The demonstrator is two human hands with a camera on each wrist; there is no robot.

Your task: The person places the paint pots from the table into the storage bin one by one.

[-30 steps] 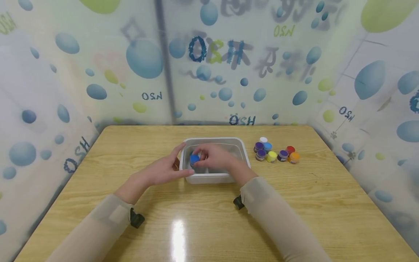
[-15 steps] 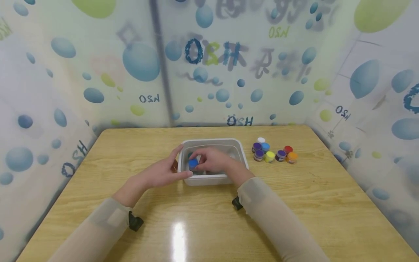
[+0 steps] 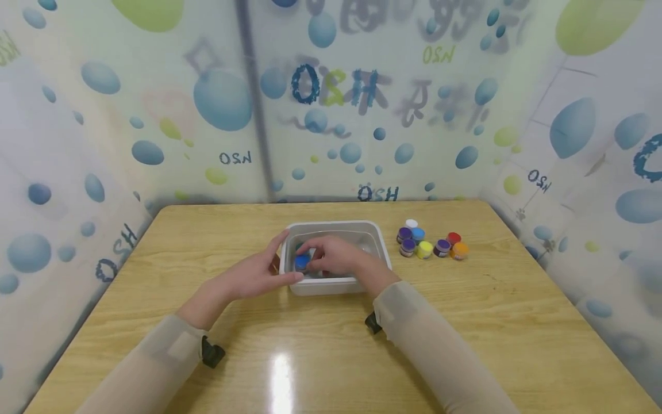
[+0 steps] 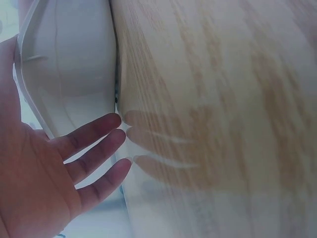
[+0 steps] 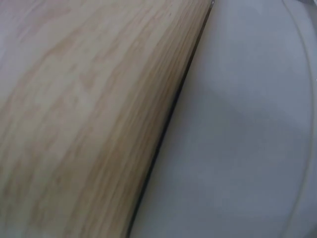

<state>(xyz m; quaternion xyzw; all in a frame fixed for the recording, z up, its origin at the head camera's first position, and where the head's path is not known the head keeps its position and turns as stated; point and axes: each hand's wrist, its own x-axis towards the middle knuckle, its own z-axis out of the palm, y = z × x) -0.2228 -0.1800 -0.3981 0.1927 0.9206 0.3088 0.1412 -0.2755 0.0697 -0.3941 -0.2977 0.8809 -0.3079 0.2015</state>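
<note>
My right hand (image 3: 336, 256) reaches into a white plastic bin (image 3: 338, 287) in the head view. Its thumb and index finger lie around a small blue-lidded paint jar (image 3: 302, 263) at the bin's left end. A bit of teal shows just behind that jar, partly hidden by the index finger. At the bin's left corner is my left hand (image 3: 253, 275), thumb at the near rim and index finger at the far left rim. The left wrist view shows its other fingers (image 4: 96, 153) straight beside the bin's outer wall (image 4: 81, 59). The right wrist view shows no fingers.
Right of the bin stand several paint jars: white (image 3: 411, 223), light blue (image 3: 418, 234), yellow (image 3: 424, 249), red (image 3: 453, 238), orange (image 3: 459, 250) and purple (image 3: 442, 248). The wooden table (image 3: 331, 356) backs onto a patterned curtain (image 3: 196, 172).
My right hand has lowered the blue-lidded paint jar deeper into the bin's left end. The left hand keeps its place at the bin. The head view has shifted slightly.
</note>
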